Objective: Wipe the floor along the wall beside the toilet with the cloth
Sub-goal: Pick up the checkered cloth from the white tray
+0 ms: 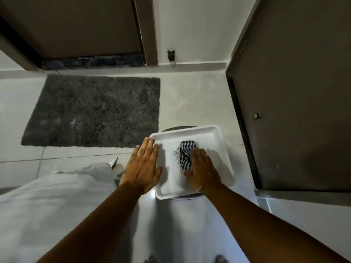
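Note:
A striped blue-and-white cloth (185,152) lies bunched in a white square tray (209,133) that rests on a dark round stand. My right hand (202,170) lies flat over the near part of the cloth, fingers extended and together, palm pressing down. My left hand (143,166) is spread flat across the tray's left rim, holding nothing. No toilet is in view.
A dark grey shaggy mat (95,111) lies on the pale tiled floor (190,95) in front of a brown door (76,25). Another brown door (294,101) stands open at the right. A black doorstop (171,55) sits on the white wall. White fabric (47,205) fills the lower left.

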